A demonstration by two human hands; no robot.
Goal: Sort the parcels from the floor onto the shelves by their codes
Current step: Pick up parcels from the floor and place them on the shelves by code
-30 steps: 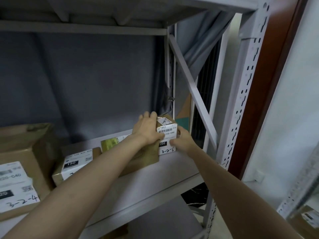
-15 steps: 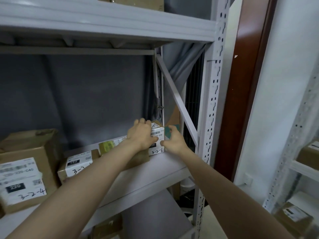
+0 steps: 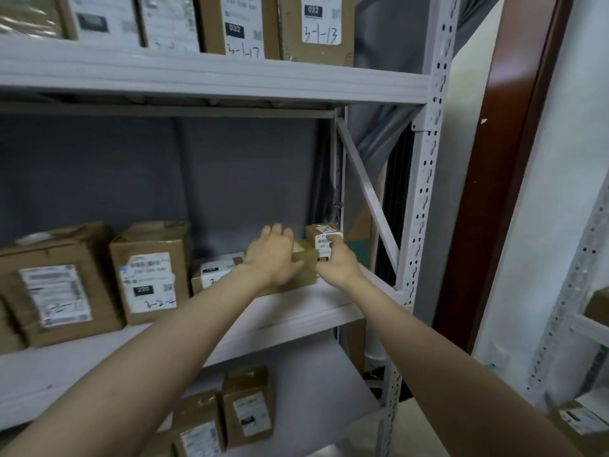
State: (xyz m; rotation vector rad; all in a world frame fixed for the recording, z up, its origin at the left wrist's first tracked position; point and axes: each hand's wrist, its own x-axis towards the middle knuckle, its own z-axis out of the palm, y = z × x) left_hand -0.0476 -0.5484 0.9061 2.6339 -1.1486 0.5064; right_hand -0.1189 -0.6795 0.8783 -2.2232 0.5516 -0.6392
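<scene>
A small brown parcel [image 3: 324, 233] with a white barcode label stands at the right end of the middle shelf [image 3: 296, 313], on top of a flat brown parcel [image 3: 304, 260]. My right hand [image 3: 337, 263] holds the small parcel from the front right, thumb on its label. Just left of it, my left hand [image 3: 273, 255] hovers over the flat parcel, fingers loose and off the small parcel. To the left on the same shelf stand a low parcel [image 3: 212, 275] and a parcel marked 3-2-4 [image 3: 150, 278].
A large parcel [image 3: 56, 291] fills the shelf's left end. Parcels marked 3-1-17 and 3-1-13 [image 3: 316, 28] line the upper shelf; more parcels [image 3: 247, 410] stand on the lower one. A diagonal brace [image 3: 365, 192] and perforated upright [image 3: 425, 192] close the right side. Another rack [image 3: 576, 275] stands further right.
My head has pulled back and tilted up, bringing the upper and lower shelves into view. My left hand has slid left off the small parcel; my right hand stays on it.
</scene>
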